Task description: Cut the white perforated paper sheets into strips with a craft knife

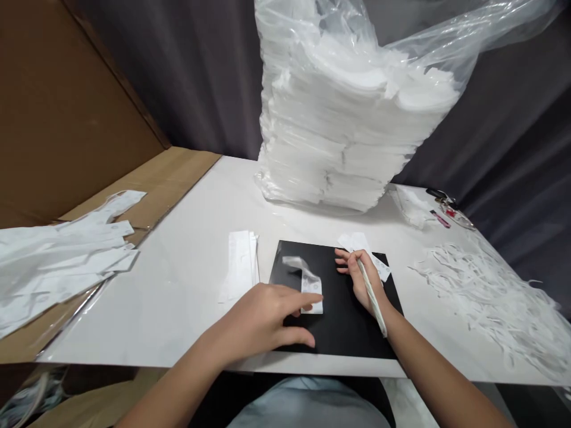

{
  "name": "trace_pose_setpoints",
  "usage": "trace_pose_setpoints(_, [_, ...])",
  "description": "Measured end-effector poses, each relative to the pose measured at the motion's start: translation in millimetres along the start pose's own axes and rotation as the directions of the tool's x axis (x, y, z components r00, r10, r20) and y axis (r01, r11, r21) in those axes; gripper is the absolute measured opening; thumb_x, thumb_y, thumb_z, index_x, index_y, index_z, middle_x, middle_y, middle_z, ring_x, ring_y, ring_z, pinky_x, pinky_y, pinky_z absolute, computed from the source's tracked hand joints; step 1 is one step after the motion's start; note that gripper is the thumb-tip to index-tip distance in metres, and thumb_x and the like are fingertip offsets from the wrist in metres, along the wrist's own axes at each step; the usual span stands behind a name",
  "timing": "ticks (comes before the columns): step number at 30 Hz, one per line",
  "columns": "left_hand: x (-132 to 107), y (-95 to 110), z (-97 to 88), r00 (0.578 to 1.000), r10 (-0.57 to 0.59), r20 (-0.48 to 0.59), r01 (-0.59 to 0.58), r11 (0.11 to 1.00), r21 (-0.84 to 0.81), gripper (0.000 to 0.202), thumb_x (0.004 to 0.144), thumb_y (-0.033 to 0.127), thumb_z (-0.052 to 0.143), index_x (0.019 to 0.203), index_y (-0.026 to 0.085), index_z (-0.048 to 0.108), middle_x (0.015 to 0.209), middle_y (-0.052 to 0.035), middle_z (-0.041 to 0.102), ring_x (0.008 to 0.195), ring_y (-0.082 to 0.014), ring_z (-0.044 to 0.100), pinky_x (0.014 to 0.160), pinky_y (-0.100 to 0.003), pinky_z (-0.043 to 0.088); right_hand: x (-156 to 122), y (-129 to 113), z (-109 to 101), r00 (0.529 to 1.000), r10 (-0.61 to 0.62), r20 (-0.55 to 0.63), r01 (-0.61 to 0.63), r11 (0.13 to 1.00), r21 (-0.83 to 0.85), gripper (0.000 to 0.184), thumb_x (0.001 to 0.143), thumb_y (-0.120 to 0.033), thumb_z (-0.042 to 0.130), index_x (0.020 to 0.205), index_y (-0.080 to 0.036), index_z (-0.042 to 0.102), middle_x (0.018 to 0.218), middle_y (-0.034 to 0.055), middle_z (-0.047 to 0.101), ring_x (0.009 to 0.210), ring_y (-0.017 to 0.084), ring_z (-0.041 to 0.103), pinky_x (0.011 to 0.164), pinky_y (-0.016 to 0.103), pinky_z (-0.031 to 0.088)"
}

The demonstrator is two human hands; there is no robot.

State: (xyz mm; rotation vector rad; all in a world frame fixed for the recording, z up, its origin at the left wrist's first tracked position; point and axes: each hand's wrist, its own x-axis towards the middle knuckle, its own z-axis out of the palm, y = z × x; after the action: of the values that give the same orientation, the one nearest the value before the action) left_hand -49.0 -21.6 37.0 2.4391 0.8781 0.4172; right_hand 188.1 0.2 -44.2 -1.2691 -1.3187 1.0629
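Observation:
A slim, cream-white stick-like piece point(373, 299) lies along my right hand point(363, 276), its top end at the thumb; whether it is stiff or a bundle of cord I cannot tell. The right fingers curl around its upper end, above the black board point(348, 333). My left hand point(281, 315) hovers over the board's left part with thumb and forefinger apart. Under the left fingers is a white printed strip point(311, 288) with small circles, its far end bent up and blurred. More printed strips point(357, 242) lie behind my right hand, partly covered by it.
Left of the board is a stack of white strips point(241, 261). Many strips with cords point(89, 244) lie on cardboard point(178, 169) at far left. A big plastic bag of white sheets point(334, 131) stands behind. Loose white cords point(499, 297) and a pink-handled cutter point(440, 219) are at right.

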Motion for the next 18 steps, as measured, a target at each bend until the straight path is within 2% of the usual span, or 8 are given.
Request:
trace_pose_setpoints(2, [-4,-8,3.9,0.995,-0.100,-0.020,0.100,0.994,0.049,0.037,0.090,0.044,0.056,0.123,0.028,0.058,0.093,-0.0014,0.071,0.079,-0.0179,0.068,0.067,-0.024,0.049,0,0,0,1.000,0.010,0.028,-0.010,1.000,-0.002,0.037,0.090,-0.060,0.042,0.082,-0.023,0.043,0.120,0.0125,0.064,0.099,0.021,0.065,0.080,0.038,0.054])
trace_pose_setpoints(4, [-4,-15,6.3,0.989,-0.145,-0.037,0.148,0.980,0.134,0.027,0.093,0.034,0.050,0.117,0.026,0.061,0.095,-0.0025,0.070,0.083,-0.0191,0.067,0.069,-0.026,0.049,0,0,0,0.996,0.013,0.090,-0.011,1.000,-0.025,0.037,0.091,-0.059,0.040,0.082,-0.023,0.044,0.117,0.0120,0.066,0.099,0.021,0.065,0.083,0.038,0.053])
trace_pose_setpoints(8, [5,-21,16.3,0.997,-0.062,0.045,0.052,0.981,0.188,0.020,0.093,0.024,0.049,0.104,0.022,0.066,0.103,-0.0047,0.070,0.095,-0.0214,0.064,0.082,-0.032,0.048,-3,2,1,0.980,-0.008,0.197,0.024,0.996,-0.083,0.036,0.093,-0.057,0.038,0.082,-0.023,0.044,0.111,0.0110,0.068,0.096,0.019,0.065,0.087,0.037,0.049])
trace_pose_setpoints(11, [9,-24,31.6,1.000,-0.008,0.002,0.008,0.975,0.223,0.025,0.094,0.026,0.047,0.113,0.023,0.063,0.121,-0.0070,0.064,0.110,-0.0245,0.060,0.093,-0.039,0.045,-10,0,1,0.980,-0.041,0.197,0.042,0.999,0.002,0.043,0.088,-0.067,0.035,0.093,-0.025,0.040,0.100,0.0094,0.070,0.077,0.017,0.064,0.068,0.031,0.050])
trace_pose_setpoints(13, [10,-25,41.0,0.999,-0.030,-0.032,0.037,0.965,0.261,0.029,0.094,0.026,0.046,0.118,0.023,0.062,0.123,-0.0078,0.063,0.106,-0.0249,0.061,0.089,-0.040,0.046,-15,-4,0,0.966,-0.058,0.252,0.038,0.996,0.085,0.050,0.086,-0.072,0.029,0.099,-0.025,0.038,0.083,0.0045,0.069,0.060,0.014,0.058,0.058,0.028,0.047])
trace_pose_setpoints(15, [9,-24,46.8,0.995,-0.076,-0.066,0.092,0.953,0.290,0.029,0.093,0.026,0.047,0.116,0.024,0.063,0.119,-0.0077,0.065,0.095,-0.0239,0.063,0.079,-0.038,0.048,-18,-9,-3,0.918,-0.028,0.396,0.001,0.998,0.068,0.047,0.088,-0.069,0.032,0.095,-0.024,0.041,0.072,0.0003,0.064,0.054,0.012,0.052,0.055,0.026,0.043])
trace_pose_setpoints(18, [8,-22,49.0,0.983,-0.142,-0.118,0.172,0.935,0.311,0.027,0.091,0.029,0.051,0.111,0.024,0.067,0.113,-0.0069,0.067,0.087,-0.0237,0.062,0.076,-0.039,0.045,-20,-17,-8,0.804,0.113,0.584,-0.037,0.989,-0.142,0.031,0.086,-0.052,0.055,0.081,-0.021,0.052,0.066,-0.0023,0.060,0.055,0.011,0.050,0.053,0.022,0.039])
